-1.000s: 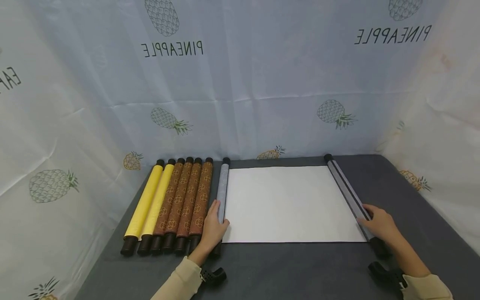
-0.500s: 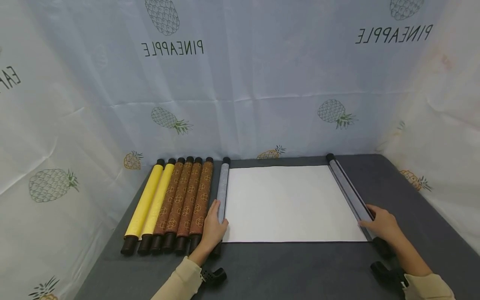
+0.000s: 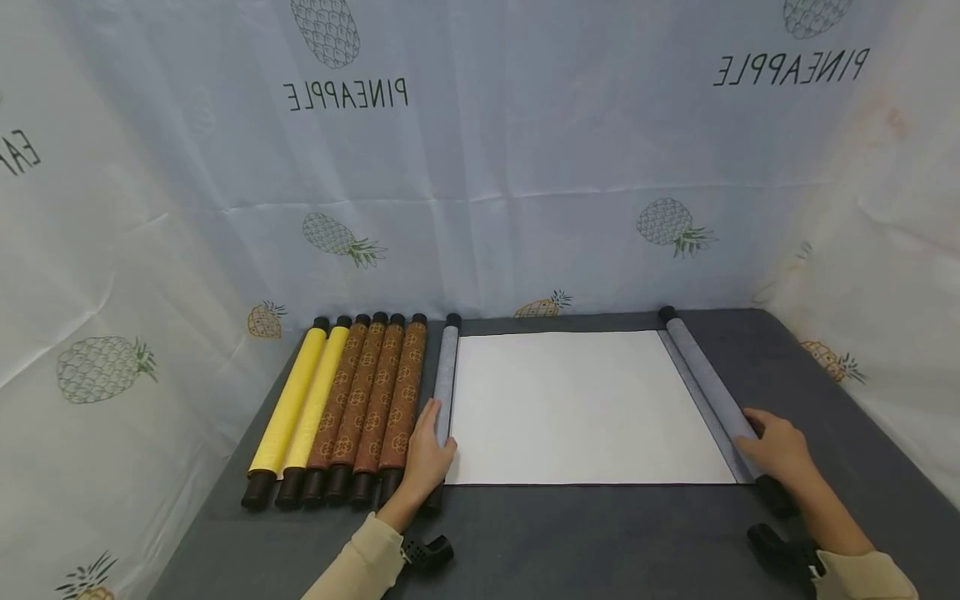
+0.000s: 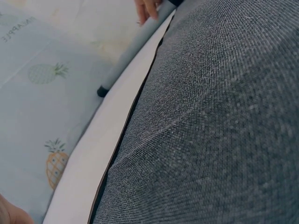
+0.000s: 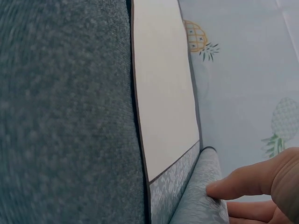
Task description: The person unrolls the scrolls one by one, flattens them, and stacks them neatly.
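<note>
A scroll lies unrolled on the grey table (image 3: 600, 533), its white sheet (image 3: 585, 408) stretched between two grey rollers with black end caps. My left hand (image 3: 425, 454) grips the near end of the left roller (image 3: 447, 367), thumb on the sheet side. My right hand (image 3: 780, 450) holds the near end of the right roller (image 3: 705, 375). In the right wrist view a fingertip of the right hand (image 5: 261, 186) presses on the roller (image 5: 201, 200), beside the patterned grey border (image 5: 173, 186). The left wrist view shows the sheet (image 4: 93, 149) and the far roller (image 4: 133, 49).
Left of the scroll lie two yellow rolled scrolls (image 3: 300, 400) and several brown patterned ones (image 3: 375, 392), side by side. Pineapple-print cloth walls (image 3: 480, 167) enclose the table at the back and both sides. Black wrist mounts (image 3: 427, 550) sit at my cuffs.
My right hand has moved the right roller a little to the right, uncovering more of the grey border. The left hand and left roller have stayed in place.
</note>
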{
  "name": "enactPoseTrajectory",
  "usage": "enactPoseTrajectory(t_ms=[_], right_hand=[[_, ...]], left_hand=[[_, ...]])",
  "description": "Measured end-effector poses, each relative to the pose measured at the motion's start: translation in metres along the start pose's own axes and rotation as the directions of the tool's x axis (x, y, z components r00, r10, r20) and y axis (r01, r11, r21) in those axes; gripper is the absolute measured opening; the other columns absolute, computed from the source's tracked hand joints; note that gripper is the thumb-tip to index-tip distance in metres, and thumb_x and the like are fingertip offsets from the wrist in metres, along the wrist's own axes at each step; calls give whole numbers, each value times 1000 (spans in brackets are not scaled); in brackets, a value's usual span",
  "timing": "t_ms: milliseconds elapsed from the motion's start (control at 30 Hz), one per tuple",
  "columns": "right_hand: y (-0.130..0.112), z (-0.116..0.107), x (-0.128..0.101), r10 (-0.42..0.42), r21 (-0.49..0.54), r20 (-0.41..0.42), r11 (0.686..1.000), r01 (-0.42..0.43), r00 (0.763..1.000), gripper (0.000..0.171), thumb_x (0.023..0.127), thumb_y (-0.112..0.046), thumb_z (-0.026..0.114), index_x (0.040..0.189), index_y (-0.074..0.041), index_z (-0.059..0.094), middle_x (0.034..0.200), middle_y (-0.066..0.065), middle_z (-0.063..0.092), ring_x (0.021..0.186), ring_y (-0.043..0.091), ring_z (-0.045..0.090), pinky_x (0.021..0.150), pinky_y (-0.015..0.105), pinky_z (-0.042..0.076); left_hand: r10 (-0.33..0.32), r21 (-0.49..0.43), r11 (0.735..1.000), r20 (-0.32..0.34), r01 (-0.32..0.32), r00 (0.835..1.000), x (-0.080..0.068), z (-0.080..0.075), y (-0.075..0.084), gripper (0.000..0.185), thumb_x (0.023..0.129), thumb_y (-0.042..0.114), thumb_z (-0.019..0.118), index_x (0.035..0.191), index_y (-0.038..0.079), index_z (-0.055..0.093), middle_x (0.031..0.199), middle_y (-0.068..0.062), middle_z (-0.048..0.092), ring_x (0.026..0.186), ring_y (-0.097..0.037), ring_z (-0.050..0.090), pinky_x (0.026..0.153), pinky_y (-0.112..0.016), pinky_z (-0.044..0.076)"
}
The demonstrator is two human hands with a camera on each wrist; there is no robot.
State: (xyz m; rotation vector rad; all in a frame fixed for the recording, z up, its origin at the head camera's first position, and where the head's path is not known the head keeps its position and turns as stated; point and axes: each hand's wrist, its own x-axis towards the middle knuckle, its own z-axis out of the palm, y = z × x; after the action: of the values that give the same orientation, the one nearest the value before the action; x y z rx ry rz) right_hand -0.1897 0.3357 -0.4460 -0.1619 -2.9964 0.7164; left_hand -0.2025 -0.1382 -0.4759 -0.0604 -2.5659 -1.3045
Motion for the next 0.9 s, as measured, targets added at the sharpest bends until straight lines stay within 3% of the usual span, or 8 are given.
enactPoseTrajectory(t_ms=[167,367,667,900], right_hand=[[1,0,-1,6,2,2,1000,-6,1000,56,85,-8,53,128,24,39,125,47,45,110,61,45,90,64,41],[2,-1,-1,-15,-17,-2,1000,15,1000,59,83,-11,60,125,24,40,120,48,47,107,61,47,87,64,42],[7,1,1,-55,-11,-97,998,54,994,53,81,-8,60,119,25,46,110,44,57,97,57,56,79,59,44],[13,0,1,-15,9,-173,1000,17,985,50,81,-10,60,117,24,49,106,43,59,95,56,57,78,58,43]], left_hand=[[1,5,1000,3,-1,1000,0,-1,1,61,79,-11,59,137,-15,41,147,-36,36,136,-51,37,109,-61,34],[-1,19,1000,7,0,1000,0,-1,1,64,76,-10,62,137,-15,41,147,-36,36,135,-51,38,108,-60,36],[5,3,1000,7,-5,1000,-1,-1,1,66,74,-13,61,137,-15,41,146,-36,37,136,-51,38,108,-61,35],[12,-37,999,9,-12,1000,-2,5,5,64,75,-13,60,137,-15,41,146,-36,37,136,-51,36,109,-61,34]])
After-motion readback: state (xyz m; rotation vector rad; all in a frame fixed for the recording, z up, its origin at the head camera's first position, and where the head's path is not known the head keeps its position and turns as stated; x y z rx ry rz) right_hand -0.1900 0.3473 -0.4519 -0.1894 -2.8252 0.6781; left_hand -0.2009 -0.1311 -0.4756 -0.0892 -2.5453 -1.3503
